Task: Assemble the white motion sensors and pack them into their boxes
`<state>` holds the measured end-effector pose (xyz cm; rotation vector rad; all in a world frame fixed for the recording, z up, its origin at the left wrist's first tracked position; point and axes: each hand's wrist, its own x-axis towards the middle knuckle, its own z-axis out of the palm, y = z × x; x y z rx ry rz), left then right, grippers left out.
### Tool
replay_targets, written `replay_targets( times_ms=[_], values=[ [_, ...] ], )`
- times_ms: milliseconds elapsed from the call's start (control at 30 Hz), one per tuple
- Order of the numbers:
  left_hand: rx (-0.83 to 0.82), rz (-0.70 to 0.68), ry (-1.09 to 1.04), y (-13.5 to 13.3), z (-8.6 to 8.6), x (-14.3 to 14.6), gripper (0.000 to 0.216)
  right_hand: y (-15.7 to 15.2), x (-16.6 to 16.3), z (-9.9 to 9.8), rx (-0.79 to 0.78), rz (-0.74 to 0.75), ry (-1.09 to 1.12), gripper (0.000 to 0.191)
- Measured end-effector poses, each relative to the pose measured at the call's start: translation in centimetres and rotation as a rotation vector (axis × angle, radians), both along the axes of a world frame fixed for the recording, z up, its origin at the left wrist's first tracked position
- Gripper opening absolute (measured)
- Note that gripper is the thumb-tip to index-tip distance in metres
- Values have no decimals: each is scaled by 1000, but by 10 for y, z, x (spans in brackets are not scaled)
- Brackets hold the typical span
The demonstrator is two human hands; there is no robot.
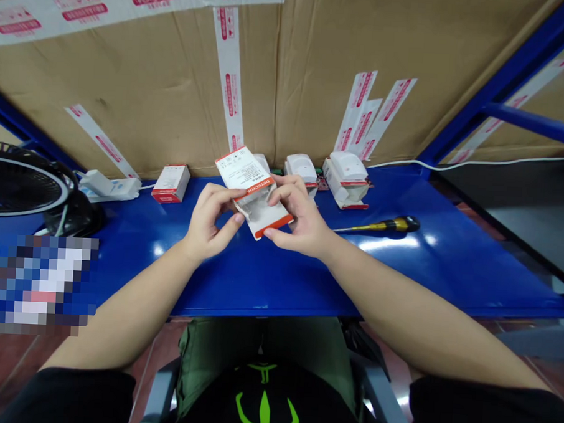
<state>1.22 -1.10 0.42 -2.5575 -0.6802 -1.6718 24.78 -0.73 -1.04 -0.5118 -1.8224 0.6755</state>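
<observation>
Both my hands hold a small white and red carton (pixel 251 184) above the blue table (pixel 448 262); its near end is open and its flaps are spread. My left hand (pixel 211 221) pinches the carton's left flap between thumb and fingers. From the right side, my right hand (pixel 296 221) grips the carton with its fingers curled round it. Just behind the carton stand two white detector units (pixel 303 167), one (pixel 348 166) resting on a flattened carton.
A closed red and white box (pixel 171 183) and a white device (pixel 109 185) lie at the left back. A yellow-handled screwdriver (pixel 384 226) lies to the right. A black fan (pixel 25 188) stands far left. Taped cardboard (pixel 288 68) walls the back.
</observation>
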Motion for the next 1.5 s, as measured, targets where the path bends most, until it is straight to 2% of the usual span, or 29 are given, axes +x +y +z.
replay_targets(
  times_ms=[133, 233, 333, 533, 700, 900, 1000, 1067, 1167, 1267, 1367, 1500],
  values=[
    [-9, 33, -95, 0, 1, -1, 24, 0, -7, -5, -86, 83, 92, 56],
    [-20, 12, -30, -3, 2, -5, 15, -3, -11, -5, -186, 57, 152, 60],
    [-38, -10, 65, -7, 2, -8, 26, -5, -11, -2, -210, -4, 177, 57],
    [-1, 30, 37, -8, -3, -3, 26, -5, -9, -1, -93, -171, 130, 47],
    [104, 11, 79, -8, 0, -2, 13, -1, -1, -1, 98, -220, 88, 36],
    [86, 18, 104, -6, 4, -7, 15, 7, 2, 0, 178, -65, 58, 24],
    [103, -3, 120, -4, 8, -11, 16, 5, 0, 1, 121, -38, 9, 18],
    [108, 65, 131, 2, 11, -19, 16, 4, 1, 3, 61, -29, -47, 21],
    [23, 249, 154, 21, 14, -41, 19, 6, 9, 7, 1, -71, -144, 31],
    [-157, 362, 117, 45, 9, -70, 24, 12, 20, 13, -12, -188, -186, 22],
    [-321, 372, 139, 65, -1, -90, 26, 17, 26, 17, -42, -239, -235, 11],
    [-435, 324, 235, 74, -12, -95, 21, 20, 27, 16, -101, -250, -319, 9]
  ],
)
